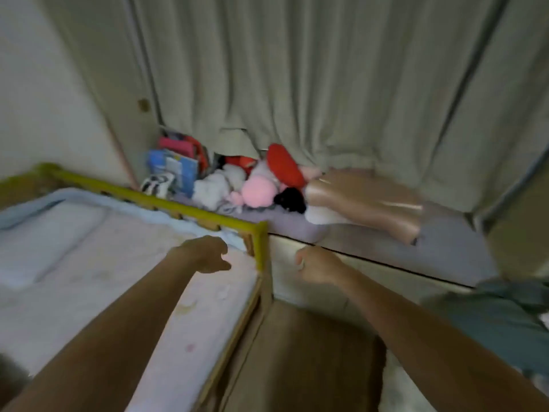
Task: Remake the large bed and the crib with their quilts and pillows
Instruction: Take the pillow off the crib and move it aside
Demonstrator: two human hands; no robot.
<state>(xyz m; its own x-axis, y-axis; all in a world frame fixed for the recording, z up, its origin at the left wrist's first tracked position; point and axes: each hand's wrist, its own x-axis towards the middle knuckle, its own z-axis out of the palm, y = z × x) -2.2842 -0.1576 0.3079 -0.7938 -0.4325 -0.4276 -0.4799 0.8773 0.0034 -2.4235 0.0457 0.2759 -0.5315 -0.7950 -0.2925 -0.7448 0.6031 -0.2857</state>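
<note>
While hands hover, crib (160,202) w/ yellow rail, pale mattress (118,263) bare.

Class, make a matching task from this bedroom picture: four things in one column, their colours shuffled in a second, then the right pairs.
Things:
1. crib rail
2. round cushion
3. plush toy
4. curtain

Colours:
A. pink
B. grey-green
C. yellow
D. red

Pairs: 1-C, 2-D, 3-A, 4-B
</note>
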